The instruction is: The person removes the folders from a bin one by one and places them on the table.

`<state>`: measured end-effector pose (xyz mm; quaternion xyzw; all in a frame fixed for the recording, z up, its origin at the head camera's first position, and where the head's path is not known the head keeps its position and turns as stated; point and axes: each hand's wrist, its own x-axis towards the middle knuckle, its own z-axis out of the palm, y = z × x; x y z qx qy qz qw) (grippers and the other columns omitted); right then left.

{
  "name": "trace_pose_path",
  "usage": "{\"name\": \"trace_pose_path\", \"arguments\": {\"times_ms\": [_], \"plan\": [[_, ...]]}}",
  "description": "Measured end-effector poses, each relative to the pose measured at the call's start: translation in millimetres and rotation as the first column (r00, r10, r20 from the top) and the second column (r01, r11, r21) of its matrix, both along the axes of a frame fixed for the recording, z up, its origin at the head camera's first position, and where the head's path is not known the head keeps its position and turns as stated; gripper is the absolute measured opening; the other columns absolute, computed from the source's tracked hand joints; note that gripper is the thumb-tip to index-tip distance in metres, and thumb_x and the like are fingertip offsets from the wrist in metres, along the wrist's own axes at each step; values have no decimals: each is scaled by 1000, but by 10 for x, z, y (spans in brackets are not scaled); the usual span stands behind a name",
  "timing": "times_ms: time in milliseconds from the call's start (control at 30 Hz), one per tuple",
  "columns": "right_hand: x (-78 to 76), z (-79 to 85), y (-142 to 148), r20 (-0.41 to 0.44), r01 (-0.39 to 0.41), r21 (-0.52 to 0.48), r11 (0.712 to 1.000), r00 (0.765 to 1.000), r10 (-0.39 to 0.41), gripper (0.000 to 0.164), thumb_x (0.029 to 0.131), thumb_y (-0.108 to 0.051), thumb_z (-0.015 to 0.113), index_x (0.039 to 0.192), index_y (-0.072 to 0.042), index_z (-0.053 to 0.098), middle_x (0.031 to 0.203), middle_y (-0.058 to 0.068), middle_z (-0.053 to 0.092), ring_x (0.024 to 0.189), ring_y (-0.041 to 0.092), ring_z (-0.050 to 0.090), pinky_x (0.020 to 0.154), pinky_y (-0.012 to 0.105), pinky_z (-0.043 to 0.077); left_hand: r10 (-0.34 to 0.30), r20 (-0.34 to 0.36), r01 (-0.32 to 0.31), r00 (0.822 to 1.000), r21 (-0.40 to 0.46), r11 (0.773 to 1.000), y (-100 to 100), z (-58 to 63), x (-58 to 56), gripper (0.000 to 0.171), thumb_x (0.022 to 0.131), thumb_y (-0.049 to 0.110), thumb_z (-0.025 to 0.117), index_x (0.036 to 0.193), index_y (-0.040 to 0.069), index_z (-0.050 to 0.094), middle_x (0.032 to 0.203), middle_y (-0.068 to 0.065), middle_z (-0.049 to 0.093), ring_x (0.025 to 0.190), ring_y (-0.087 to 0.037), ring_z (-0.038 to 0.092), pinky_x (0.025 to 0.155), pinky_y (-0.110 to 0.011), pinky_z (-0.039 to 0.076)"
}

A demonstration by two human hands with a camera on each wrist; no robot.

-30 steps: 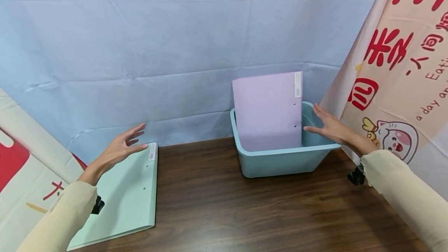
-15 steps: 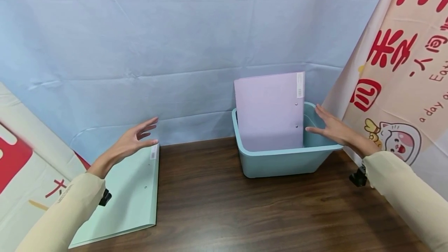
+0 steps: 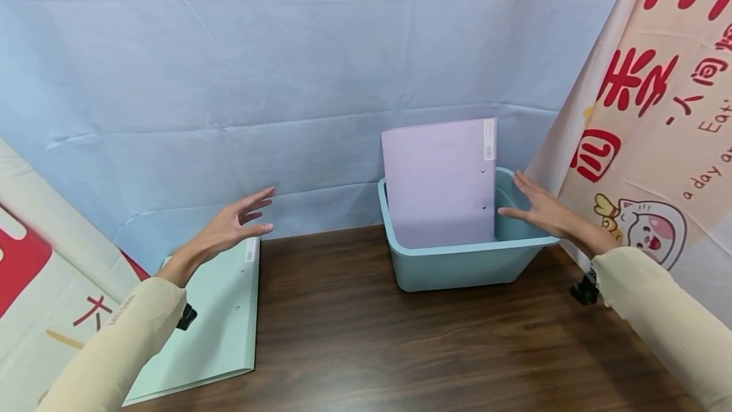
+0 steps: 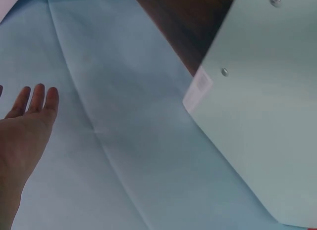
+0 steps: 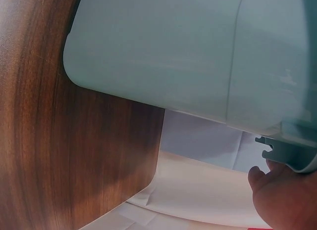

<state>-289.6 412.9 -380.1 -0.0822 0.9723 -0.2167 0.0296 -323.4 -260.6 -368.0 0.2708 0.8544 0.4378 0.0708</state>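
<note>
My left hand (image 3: 231,224) is held with fingers extended and thumb apart, above the far edge of a pale green file folder (image 3: 220,310) lying flat on the table. Nothing is in its grasp; the left wrist view shows those fingers (image 4: 35,101) in front of the cloth. At the right end of a teal plastic bin (image 3: 457,269), my right hand (image 3: 540,208) has its thumb and visible fingers spread over the rim. Its other fingers are partly hidden, and contact with the rim is unclear. A lilac file folder (image 3: 437,183) stands upright, slightly tilted, inside the bin.
A dark wooden table (image 3: 332,329) stretches between green folder and bin. Behind it hangs a light blue cloth (image 3: 286,81). Printed cloths close off both sides, the right one (image 3: 646,138) close to the bin and right arm.
My left hand has drifted right and slightly away from me above the green folder. The right hand, bin and both folders stay in place; the head view shifts slightly.
</note>
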Motion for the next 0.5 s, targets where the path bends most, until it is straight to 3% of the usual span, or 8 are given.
{"name": "trace_pose_path", "arguments": {"times_ms": [167,500], "plan": [[8,-8,3,-1,3,-4,1000,1000,-3,112,100,-58,63,168,-1,-6,174,29,-8,157,57,1,113,85,14,-16,7,16,1000,18,1000,114,26,-25,81,101,26,74,169,25,30,172,-13,32,153,-46,36,120,-68,33],[44,7,1,-3,-6,-12,1000,1000,6,112,99,-59,63,169,-5,-7,175,25,-10,158,56,0,113,85,14,-34,27,32,999,57,998,309,37,-70,79,100,27,77,167,32,35,172,-11,34,154,-44,35,122,-64,33]]}}
